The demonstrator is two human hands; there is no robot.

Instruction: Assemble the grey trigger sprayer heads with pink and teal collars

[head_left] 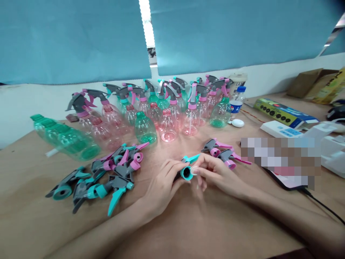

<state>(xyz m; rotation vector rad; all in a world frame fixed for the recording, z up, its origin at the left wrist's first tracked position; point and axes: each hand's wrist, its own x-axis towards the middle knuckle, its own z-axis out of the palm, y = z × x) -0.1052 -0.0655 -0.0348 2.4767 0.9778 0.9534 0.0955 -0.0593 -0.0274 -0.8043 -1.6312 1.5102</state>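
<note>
Low over the table's middle, my left hand (pixel 164 185) is closed round a grey and teal trigger spray head (pixel 186 173). Its teal collar faces me, showing a dark opening. My right hand (pixel 212 174) is at the collar's right side, thumb and fingers pinched together. Whatever is in that pinch is too small and blurred to make out. To the left lies a pile of loose spray heads (pixel 115 180) in grey with teal or pink. Two pink and grey spray heads (pixel 219 153) lie just beyond my right hand.
Behind stand several green and pink clear bottles (pixel 168 127), many with spray heads fitted. Stacked green bottles (pixel 67 138) lie at left. At right are a phone (pixel 283 163) with a cable, white plastic pieces (pixel 331 147), a long box (pixel 283 113) and a Pepsi bottle (pixel 236 102).
</note>
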